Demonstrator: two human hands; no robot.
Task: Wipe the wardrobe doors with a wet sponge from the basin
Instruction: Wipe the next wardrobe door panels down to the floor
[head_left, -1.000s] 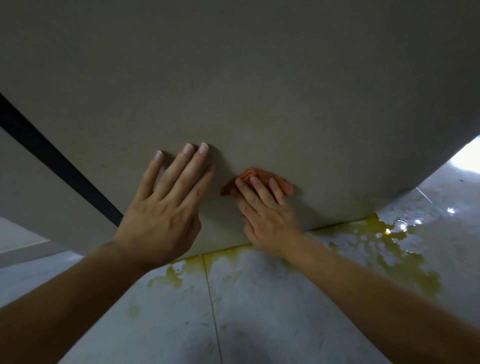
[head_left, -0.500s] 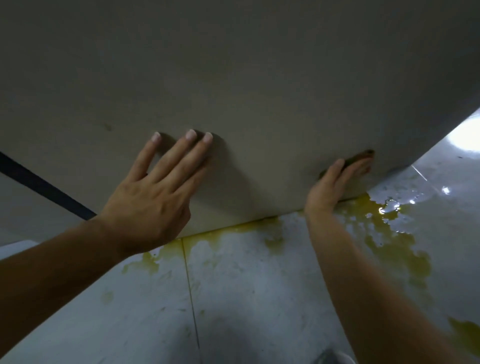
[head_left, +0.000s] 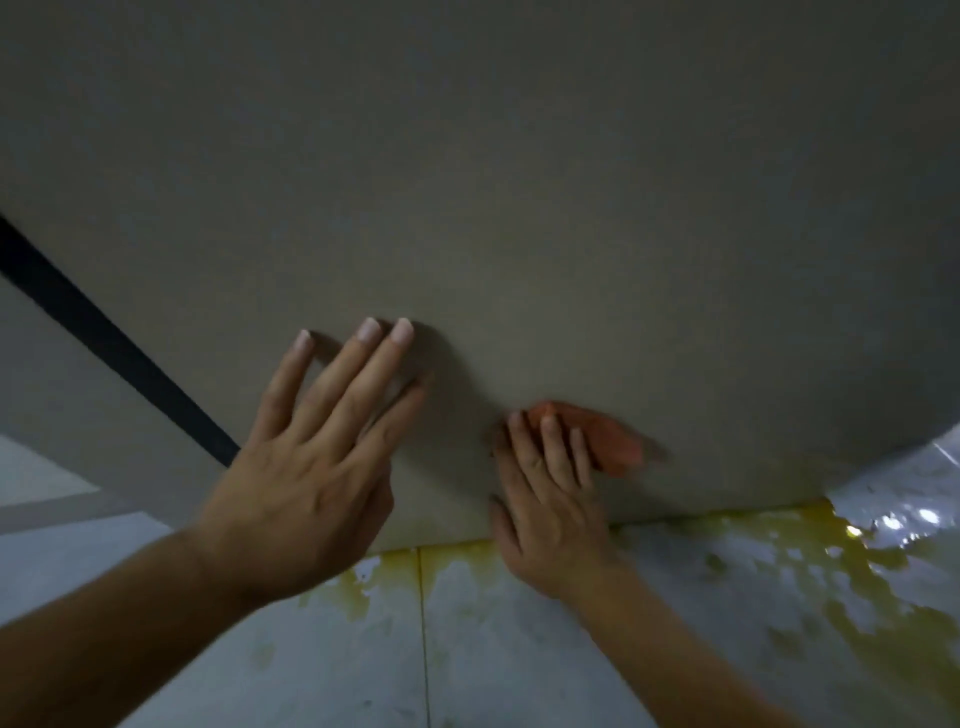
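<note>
Low on the wardrobe door, right hand presses the sponge flat-fingered, left hand splayed bracing; sponge likely soft, slippery: keep palm centred.

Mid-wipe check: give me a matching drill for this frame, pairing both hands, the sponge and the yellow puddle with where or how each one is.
Column one: 1 left hand; 2 right hand; 3 sponge; 4 yellow puddle.
Column two: A on the floor tiles below the wardrobe door; B orange, pinned against the door; C flat on the door, holding nothing; D presses the sponge to the door.
Pairs: 1-C, 2-D, 3-B, 4-A.
</note>
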